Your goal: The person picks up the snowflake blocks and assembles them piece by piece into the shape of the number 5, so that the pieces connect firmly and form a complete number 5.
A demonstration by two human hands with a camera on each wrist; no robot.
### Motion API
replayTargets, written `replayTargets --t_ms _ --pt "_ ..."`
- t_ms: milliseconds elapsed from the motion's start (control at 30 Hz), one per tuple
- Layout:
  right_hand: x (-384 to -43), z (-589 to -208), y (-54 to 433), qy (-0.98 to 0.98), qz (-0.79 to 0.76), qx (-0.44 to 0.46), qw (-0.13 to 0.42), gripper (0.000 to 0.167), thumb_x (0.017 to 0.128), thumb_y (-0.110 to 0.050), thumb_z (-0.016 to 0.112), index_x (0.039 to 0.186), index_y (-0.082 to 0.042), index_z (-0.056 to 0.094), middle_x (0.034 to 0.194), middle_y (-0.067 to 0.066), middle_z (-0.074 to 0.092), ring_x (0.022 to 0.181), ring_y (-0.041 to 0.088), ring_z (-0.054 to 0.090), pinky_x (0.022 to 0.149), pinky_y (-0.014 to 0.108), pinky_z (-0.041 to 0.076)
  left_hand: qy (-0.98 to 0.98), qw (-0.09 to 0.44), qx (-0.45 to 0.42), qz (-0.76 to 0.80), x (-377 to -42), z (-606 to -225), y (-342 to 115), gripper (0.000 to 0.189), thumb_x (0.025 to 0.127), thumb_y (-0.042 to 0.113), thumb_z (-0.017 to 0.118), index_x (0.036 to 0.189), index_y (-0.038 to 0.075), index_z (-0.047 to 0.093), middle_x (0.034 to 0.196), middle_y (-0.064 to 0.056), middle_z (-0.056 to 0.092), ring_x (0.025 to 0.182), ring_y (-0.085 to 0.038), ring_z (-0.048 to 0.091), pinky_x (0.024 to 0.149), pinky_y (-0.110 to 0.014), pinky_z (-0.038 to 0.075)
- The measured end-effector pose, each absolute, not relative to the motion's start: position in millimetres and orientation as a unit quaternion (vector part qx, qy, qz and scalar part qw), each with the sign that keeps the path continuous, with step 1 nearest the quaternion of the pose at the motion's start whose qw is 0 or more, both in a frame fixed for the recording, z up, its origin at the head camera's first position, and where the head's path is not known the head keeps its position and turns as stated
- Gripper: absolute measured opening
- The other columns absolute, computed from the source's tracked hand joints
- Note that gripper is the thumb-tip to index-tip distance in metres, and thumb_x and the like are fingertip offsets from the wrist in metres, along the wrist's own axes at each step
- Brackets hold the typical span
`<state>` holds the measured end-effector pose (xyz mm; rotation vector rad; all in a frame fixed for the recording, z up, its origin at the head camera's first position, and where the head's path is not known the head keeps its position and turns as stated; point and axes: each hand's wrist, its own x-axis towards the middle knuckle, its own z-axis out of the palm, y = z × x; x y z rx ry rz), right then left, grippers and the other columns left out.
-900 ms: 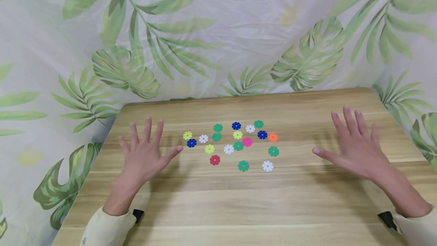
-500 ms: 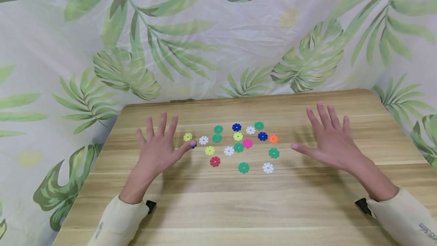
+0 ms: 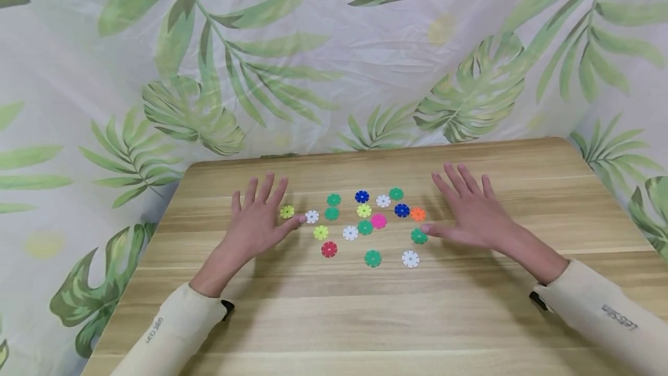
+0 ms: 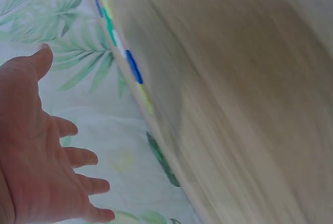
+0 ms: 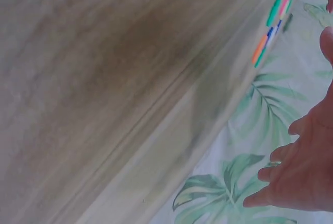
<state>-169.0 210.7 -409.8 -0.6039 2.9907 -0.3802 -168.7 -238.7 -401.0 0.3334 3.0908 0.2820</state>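
On the left, I saw that the left hand (image 3: 253,222) had drifted inward across the table (image 3: 334,324) since the earlier head pictures, its fingers spread wide and nothing held; a yellow-green disc (image 3: 287,212) lay between its index finger and thumb as seen from above, and the thumb tip came up to the edge of a white disc (image 3: 312,217). In the middle, the notched discs (image 3: 365,227) lay flat in the same scatter, the red disc (image 3: 329,249) and pink disc (image 3: 378,221) among them, none shifted that I could make out. On the right, the right hand (image 3: 477,219) had come in further still, also splayed and empty, its thumb tip now overlapping a green disc (image 3: 418,237) on the near side of the orange disc (image 3: 418,214). I took this as approach only: both hands nearing the discs, no piece picked up. The left wrist camera gave me a blue disc (image 4: 133,66) that the thumb masked from the head view. Both wrist views showed leaf-print cloth (image 4: 117,117) between hand and table edge, so I judged the hands raised and those overlaps not contact.
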Motion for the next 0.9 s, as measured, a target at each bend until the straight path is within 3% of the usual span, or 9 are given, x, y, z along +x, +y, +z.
replayTargets --t_ms 133,333,433,633,900 --pt "-173 -413 208 0.968 -0.121 -0.219 0.032 0.11 0.096 -0.073 0.062 0.172 -0.007 0.018 0.18 0.023 0.009 0.167 0.049 0.006 0.127 0.08 0.008 0.989 0.003 0.123 0.084 -174 -405 -243 0.099 0.1 0.069 0.062 0.172 0.013 0.025 0.179 -0.021 0.018 0.163 -0.054 0.014 0.125 -0.082 0.011" --pt "-179 -417 209 0.953 -0.161 -0.255 0.033 0.1 0.102 -0.059 0.067 0.167 0.005 0.026 0.175 0.028 0.023 0.161 0.05 0.026 0.129 0.067 0.03 0.981 -0.01 0.161 0.108 -181 -411 -252 0.095 0.101 0.058 0.068 0.17 0.006 0.028 0.175 -0.026 0.027 0.158 -0.055 0.028 0.124 -0.078 0.027" --pt "-183 -417 209 0.949 -0.177 -0.259 0.036 0.092 0.102 -0.054 0.069 0.164 0.004 0.034 0.17 0.029 0.035 0.156 0.051 0.036 0.125 0.065 0.038 0.973 -0.005 0.177 0.145 -182 -413 -255 0.09 0.103 0.05 0.07 0.168 0.003 0.03 0.172 -0.028 0.032 0.156 -0.054 0.035 0.123 -0.073 0.034" --pt "-190 -416 206 0.941 -0.202 -0.268 0.04 0.071 0.101 -0.039 0.076 0.156 -0.003 0.052 0.158 0.025 0.053 0.148 0.047 0.05 0.12 0.065 0.043 0.957 0.004 0.202 0.208 -186 -415 -257 0.077 0.104 0.036 0.073 0.164 0.001 0.039 0.166 -0.025 0.045 0.152 -0.048 0.045 0.123 -0.063 0.042" --pt "-194 -424 202 0.935 -0.215 -0.276 0.053 0.06 0.102 -0.035 0.075 0.151 -0.004 0.059 0.154 0.022 0.059 0.145 0.045 0.054 0.12 0.064 0.045 0.949 -0.008 0.205 0.238 -197 -422 -266 0.056 0.102 0.017 0.076 0.152 0.001 0.058 0.149 -0.023 0.064 0.137 -0.044 0.062 0.112 -0.06 0.054"
